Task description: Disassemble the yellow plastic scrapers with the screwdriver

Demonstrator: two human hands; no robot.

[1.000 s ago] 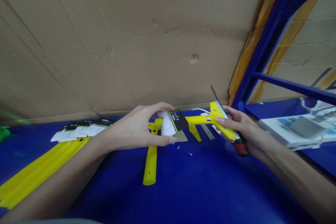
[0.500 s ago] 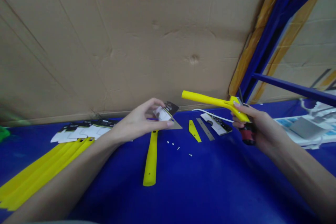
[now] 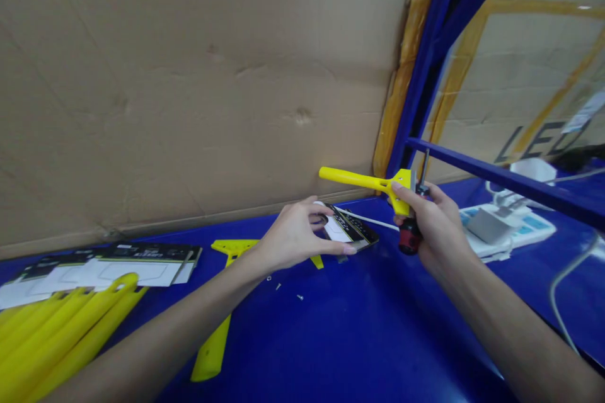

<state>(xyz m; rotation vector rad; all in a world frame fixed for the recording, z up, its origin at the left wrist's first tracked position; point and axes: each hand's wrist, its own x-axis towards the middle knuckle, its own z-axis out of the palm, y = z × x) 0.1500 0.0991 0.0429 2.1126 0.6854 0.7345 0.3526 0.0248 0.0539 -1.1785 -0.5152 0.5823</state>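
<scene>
My left hand (image 3: 300,236) is curled round the near side of a black-and-white printed card (image 3: 352,227), thumb at its lower edge and fingers at its upper left. Whether a second card lies beneath is unclear. My right hand (image 3: 430,217) grips a yellow scraper (image 3: 354,177) by its blade end, handle pointing left, together with a red-and-black screwdriver (image 3: 409,238) whose shaft points up. Partly hidden by my left hand, a small yellow plate (image 3: 317,261) lies on the table. Another yellow scraper (image 3: 212,349) lies beneath my left forearm. Small screws (image 3: 300,297) lie nearby.
Several yellow handles (image 3: 89,327) and a stack of printed cards (image 3: 142,264) are at left on the blue table (image 3: 354,340). A white power strip (image 3: 534,233) with plugs and cables is at right. Cardboard (image 3: 189,107) and a blue metal frame (image 3: 425,75) stand behind.
The view has turned right. My left hand has carried a card rightward, from above the lying scraper to where the other card lay. My right hand still holds the scraper and screwdriver.
</scene>
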